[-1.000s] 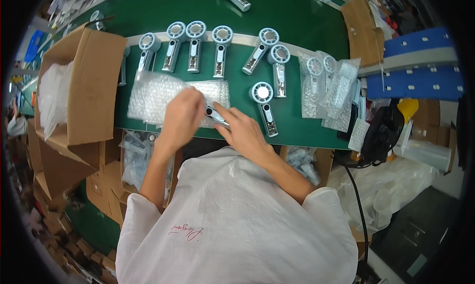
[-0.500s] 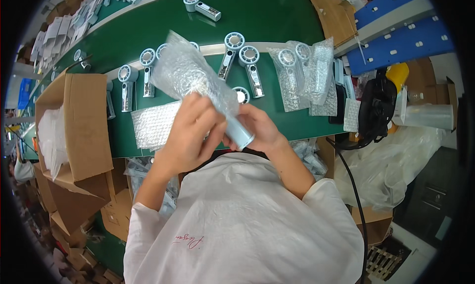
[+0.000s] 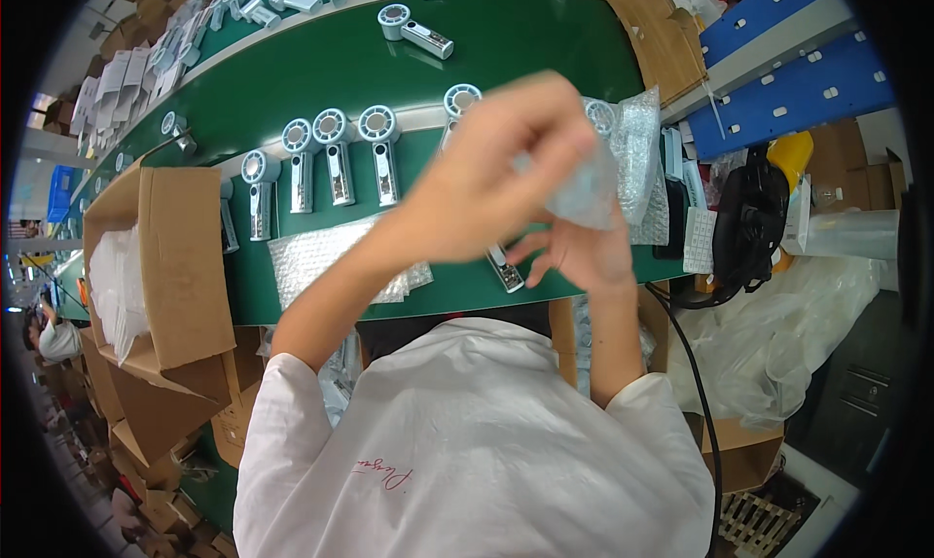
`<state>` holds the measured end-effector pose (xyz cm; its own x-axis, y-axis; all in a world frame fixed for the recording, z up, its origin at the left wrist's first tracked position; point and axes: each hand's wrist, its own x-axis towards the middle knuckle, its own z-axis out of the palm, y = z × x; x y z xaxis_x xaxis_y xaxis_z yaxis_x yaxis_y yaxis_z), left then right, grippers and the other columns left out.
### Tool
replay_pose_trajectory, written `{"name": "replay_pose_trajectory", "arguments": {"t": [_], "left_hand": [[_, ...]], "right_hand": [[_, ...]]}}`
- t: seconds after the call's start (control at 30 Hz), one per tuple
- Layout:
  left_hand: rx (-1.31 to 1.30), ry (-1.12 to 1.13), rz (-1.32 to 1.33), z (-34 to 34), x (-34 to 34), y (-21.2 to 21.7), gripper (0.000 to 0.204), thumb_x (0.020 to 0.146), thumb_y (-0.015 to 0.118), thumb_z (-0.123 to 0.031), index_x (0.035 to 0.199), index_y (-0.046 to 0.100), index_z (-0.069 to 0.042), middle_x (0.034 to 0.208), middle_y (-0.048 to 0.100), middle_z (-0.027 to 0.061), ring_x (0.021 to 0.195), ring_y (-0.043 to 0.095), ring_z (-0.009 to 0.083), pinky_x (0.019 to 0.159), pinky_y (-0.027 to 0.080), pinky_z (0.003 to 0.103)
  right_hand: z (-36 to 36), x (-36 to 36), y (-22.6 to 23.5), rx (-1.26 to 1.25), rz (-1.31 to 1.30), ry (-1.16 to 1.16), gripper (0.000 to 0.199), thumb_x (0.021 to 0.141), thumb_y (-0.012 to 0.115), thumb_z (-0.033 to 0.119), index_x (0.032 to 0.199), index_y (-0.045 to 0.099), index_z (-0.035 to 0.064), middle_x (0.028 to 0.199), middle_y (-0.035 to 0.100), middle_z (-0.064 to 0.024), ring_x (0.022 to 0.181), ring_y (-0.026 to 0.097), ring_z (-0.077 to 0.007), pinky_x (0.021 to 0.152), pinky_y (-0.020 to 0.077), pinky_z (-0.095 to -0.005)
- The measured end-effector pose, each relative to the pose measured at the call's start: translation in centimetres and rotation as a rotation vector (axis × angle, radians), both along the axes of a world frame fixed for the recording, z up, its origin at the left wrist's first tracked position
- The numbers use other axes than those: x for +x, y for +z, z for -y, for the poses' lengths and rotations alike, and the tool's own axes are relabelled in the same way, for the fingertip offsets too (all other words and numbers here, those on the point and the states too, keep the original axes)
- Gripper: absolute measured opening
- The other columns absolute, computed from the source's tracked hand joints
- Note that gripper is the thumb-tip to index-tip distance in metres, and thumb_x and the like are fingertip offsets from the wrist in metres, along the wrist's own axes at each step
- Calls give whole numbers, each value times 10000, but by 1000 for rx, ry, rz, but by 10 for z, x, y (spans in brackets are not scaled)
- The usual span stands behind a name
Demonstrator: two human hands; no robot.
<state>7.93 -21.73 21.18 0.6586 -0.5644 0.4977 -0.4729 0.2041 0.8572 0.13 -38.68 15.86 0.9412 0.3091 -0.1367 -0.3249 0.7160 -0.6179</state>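
Note:
My left hand [image 3: 511, 159] is raised over the right part of the bench, smeared by motion. Its fingers curl closed at the top of a clear bubble-wrap bag [image 3: 584, 193] with something pale blue inside. Beneath it, my right hand [image 3: 589, 252] has its fingers spread, close against the bag's lower end. A handheld fan's silver handle [image 3: 504, 269] lies under the two hands, its head hidden. Several light-blue handheld fans [image 3: 333, 154] lie in a row on the green bench. Flat bubble-wrap bags [image 3: 302, 266] lie below that row.
At the left stands an open carton [image 3: 185, 256] holding white plastic bags. More bubble-wrapped fans [image 3: 637, 169] lie to the right, near a black bag [image 3: 749, 208]. A single fan [image 3: 416, 35] lies on the green belt beyond. A black cable [image 3: 686, 363] hangs at the right.
Both hands have moved right with the bubble-wrap bag. My left hand has risen and swung over to the right; the fingers of my right hand have spread. The fans behind are uncovered.

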Motion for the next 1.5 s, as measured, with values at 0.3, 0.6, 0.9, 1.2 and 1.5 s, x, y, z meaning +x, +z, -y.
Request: {"name": "replay_pose_trajectory", "arguments": {"t": [0.3,0.6,0.9,1.2,1.5], "left_hand": [[308,70,622,33,40,-41,77,833,611,-81,904,611,-51,826,546,55,707,494,203,649,430,326],[1304,708,126,17,233,-189,396,990,475,-490,1226,539,-179,898,674,110,677,638,275,686,514,379],[612,622,-582,24,231,-183,305,981,582,-304,1204,466,-133,1039,625,130,848,635,234,807,552,329],[21,278,-412,-44,99,-107,271,974,509,17,1180,362,-80,1023,538,121,882,549,143,741,488,279],[606,401,178,-96,-68,-40,198,887,607,-17,1029,475,-55,1014,518,99,854,519,205,761,450,328]], "right_hand": [[29,9,-45,-329,127,-379,433,920,580,56,1352,575,51,1044,664,-198,755,641,-226,689,532,-293],[37,19,-116,-1800,421,-558,532,841,628,16,1364,586,103,1458,394,-259,1287,454,-393,1084,369,-503],[10,5,-105,-1844,416,-712,463,829,646,29,1287,633,89,1514,319,-233,1374,332,-431,1139,292,-515],[-21,-5,-65,-1511,595,-806,370,870,608,90,1237,631,46,1498,340,-187,1357,372,-367,1136,307,-469],[-105,-14,-64,-214,252,-228,584,883,601,81,1433,405,56,1332,495,-186,1051,563,-264,859,472,-363]]}}
